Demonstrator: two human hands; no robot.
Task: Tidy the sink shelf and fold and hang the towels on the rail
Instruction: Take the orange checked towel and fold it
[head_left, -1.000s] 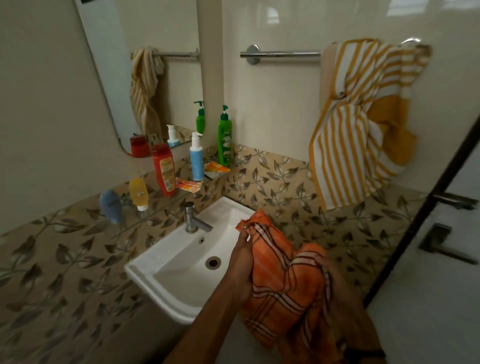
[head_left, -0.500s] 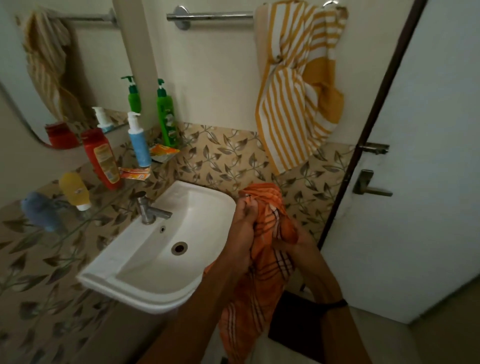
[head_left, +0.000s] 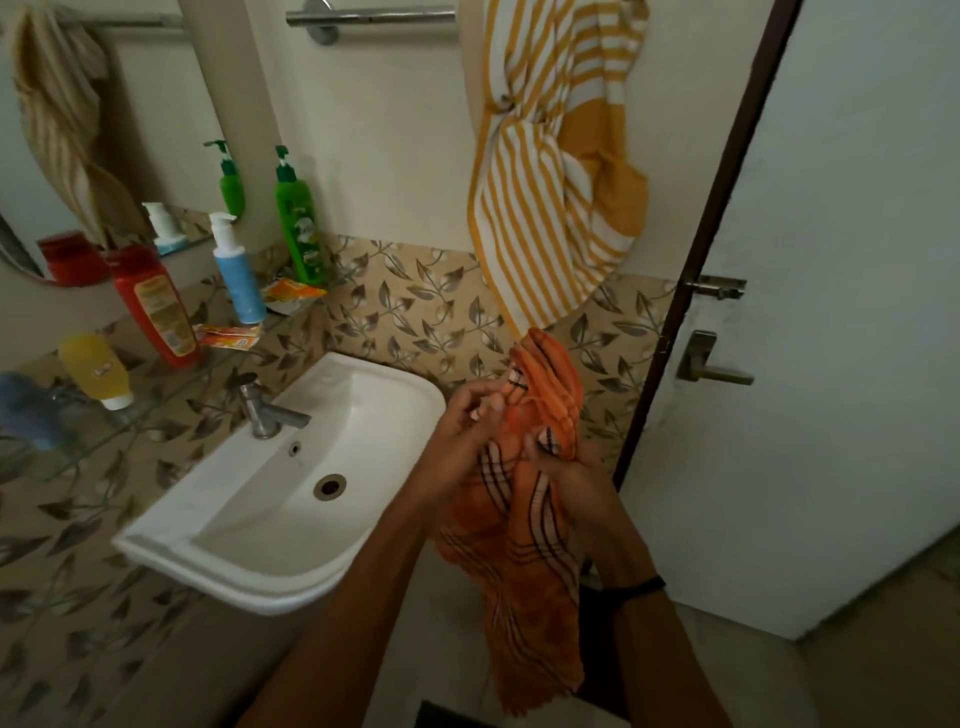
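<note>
An orange checked towel (head_left: 524, 561) hangs bunched between both hands, right of the sink. My left hand (head_left: 462, 431) pinches its upper edge with the fingers. My right hand (head_left: 566, 473) grips the cloth just below and to the right. A yellow-and-white striped towel (head_left: 540, 208) hangs crumpled from the right end of the chrome rail (head_left: 371, 16) on the wall. On the glass shelf (head_left: 150, 410) stand a green pump bottle (head_left: 298, 223), a blue pump bottle (head_left: 236, 273), a red bottle (head_left: 158, 306), a yellow tube (head_left: 98, 371), a blue object (head_left: 26, 410) and orange sachets (head_left: 288, 293).
A white basin (head_left: 291, 493) with a chrome tap (head_left: 262, 408) juts from the leaf-patterned wall. A mirror (head_left: 104, 130) fills the upper left. A white door (head_left: 841, 312) with a metal handle (head_left: 709, 364) and a bolt stands at the right, close to my right arm.
The view has swung right and dropped, so the rail now sits at the top edge. Both hands have worked up the orange towel; it hangs longer below them.
</note>
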